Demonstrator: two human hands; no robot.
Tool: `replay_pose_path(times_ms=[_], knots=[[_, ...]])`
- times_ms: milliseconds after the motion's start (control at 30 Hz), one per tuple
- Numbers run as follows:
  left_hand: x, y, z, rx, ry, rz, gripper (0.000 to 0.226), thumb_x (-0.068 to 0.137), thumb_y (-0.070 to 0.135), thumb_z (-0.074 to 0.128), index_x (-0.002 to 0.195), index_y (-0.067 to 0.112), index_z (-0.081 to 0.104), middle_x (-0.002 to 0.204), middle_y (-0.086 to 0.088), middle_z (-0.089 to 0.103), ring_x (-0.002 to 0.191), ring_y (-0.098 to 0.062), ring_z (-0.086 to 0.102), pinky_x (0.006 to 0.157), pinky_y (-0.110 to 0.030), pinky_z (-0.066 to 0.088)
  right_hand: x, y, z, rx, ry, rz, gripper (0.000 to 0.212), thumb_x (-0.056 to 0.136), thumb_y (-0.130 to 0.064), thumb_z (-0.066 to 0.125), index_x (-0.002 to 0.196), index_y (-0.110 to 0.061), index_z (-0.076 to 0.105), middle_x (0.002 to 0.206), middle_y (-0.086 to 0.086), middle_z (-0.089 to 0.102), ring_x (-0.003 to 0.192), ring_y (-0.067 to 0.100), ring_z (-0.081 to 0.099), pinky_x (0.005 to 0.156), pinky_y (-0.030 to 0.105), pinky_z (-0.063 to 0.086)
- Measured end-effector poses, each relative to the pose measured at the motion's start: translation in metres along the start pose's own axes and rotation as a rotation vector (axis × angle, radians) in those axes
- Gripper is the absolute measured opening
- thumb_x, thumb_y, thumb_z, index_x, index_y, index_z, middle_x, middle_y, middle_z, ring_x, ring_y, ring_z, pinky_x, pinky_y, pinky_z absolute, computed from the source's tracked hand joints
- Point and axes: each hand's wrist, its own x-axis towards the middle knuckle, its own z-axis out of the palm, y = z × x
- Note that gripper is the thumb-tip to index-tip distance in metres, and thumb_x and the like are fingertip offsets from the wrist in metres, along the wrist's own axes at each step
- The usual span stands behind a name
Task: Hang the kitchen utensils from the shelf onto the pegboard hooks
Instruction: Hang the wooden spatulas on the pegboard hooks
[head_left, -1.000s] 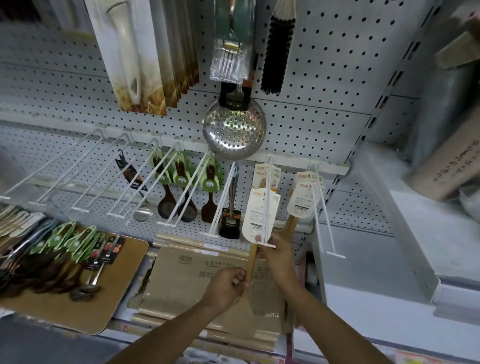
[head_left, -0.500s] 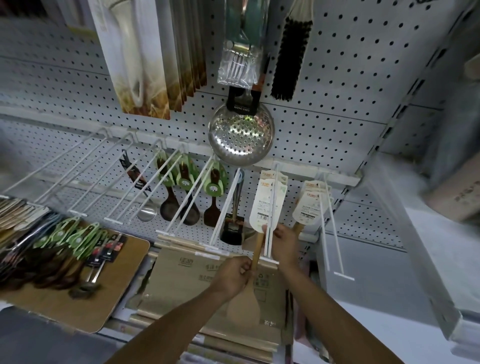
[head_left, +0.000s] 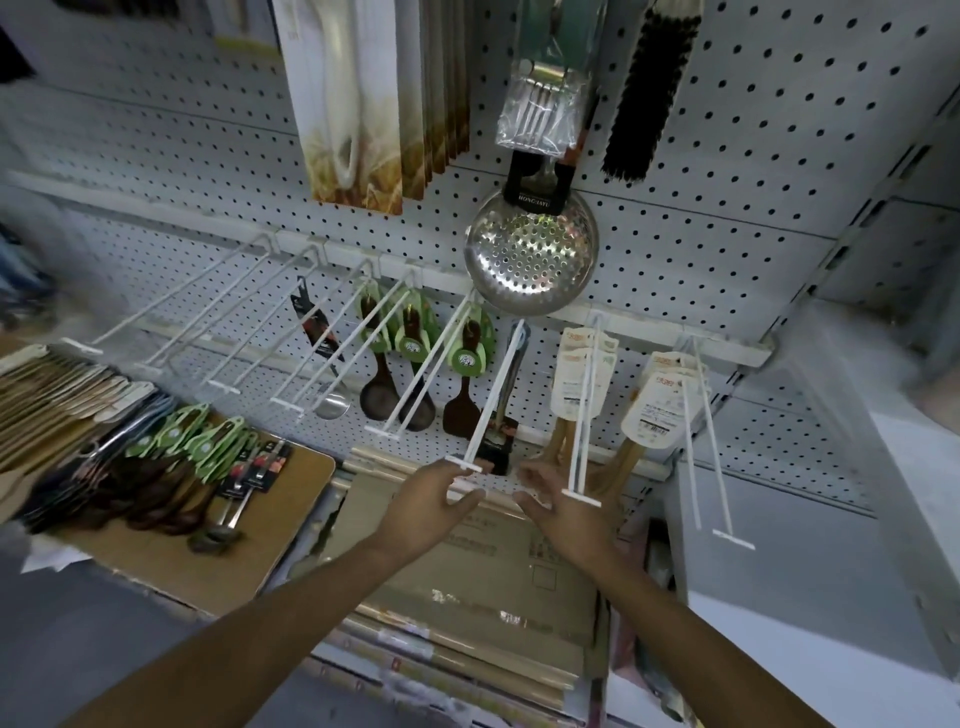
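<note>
View: one head-worn wide-angle camera, no second view to compare.
Position: in front of the pegboard (head_left: 727, 171), close enough that both forearms reach into frame from the bottom edge.
Facing: forward and down, onto the hooks (head_left: 582, 415) and the shelf (head_left: 171, 566) beneath.
Distortion: straight rails bend near the edges.

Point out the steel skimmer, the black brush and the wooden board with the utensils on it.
steel skimmer (head_left: 531, 260): head view, on the middle of its perforated bowl.
black brush (head_left: 647, 93): head view, on the bristles, mid-length.
wooden board (head_left: 291, 499): head view, on a bare patch near its right edge.
</note>
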Motion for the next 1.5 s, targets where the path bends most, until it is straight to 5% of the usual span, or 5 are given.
replay_pose_path(times_ms=[133,533,1000,1200,1500], knots=[[-0.026,-0.021,-0.037,0.058,0.050,0.085,0.031,0.093,0.032,0.069,0.122,0.038,0.062,0.121,0.025,0.061,0.112,0.007,0.057,0.093,-0.013,0.045,0.006,-0.031,0.018,-0.200,-0.103,-0.225,0.039,0.096,-0.033,0.059,0.133,-0.023,0.054,0.131,-0.001,0.059,0.119,0.016,0.054,0.097,0.026,0.042],[-0.129,-0.117,-0.186,0.226,0.181,0.057,0.042,0.088,0.043,0.069,0.128,0.039,0.058,0.132,0.018,0.058,0.123,-0.003,0.053,0.102,-0.028,0.048,0.007,-0.163,0.135,-0.226,-0.178,-0.575,0.043,0.094,-0.035,0.061,0.136,-0.028,0.053,0.135,-0.013,0.053,0.126,0.004,0.044,0.102,0.019,0.037],[-0.297,-0.261,-0.396,0.331,0.250,-0.023,0.055,0.087,0.051,0.068,0.136,0.031,0.055,0.138,0.012,0.053,0.129,-0.007,0.047,0.107,-0.022,0.039,-0.001,-0.378,0.355,-0.222,-0.301,-0.720,0.059,0.090,-0.062,0.047,0.139,-0.029,0.049,0.140,-0.009,0.051,0.130,0.007,0.043,0.109,0.029,0.036],[-0.341,-0.318,-0.462,0.311,0.335,-0.133,0.050,0.088,0.049,0.069,0.133,0.033,0.057,0.136,0.015,0.054,0.127,-0.002,0.048,0.104,-0.016,0.037,0.010,-0.448,0.432,-0.262,-0.375,-0.804,0.053,0.092,-0.050,0.058,0.139,-0.029,0.048,0.140,-0.012,0.050,0.126,-0.003,0.038,0.105,0.016,0.024],[-0.327,-0.417,-0.529,0.320,0.338,-0.209,0.048,0.089,0.052,0.067,0.132,0.033,0.057,0.133,0.015,0.056,0.123,-0.006,0.052,0.101,-0.024,0.045,0.083,-0.502,0.539,-0.292,-0.466,-0.824,0.055,0.092,-0.054,0.055,0.141,-0.032,0.045,0.140,-0.012,0.050,0.129,0.006,0.042,0.106,0.024,0.035]])
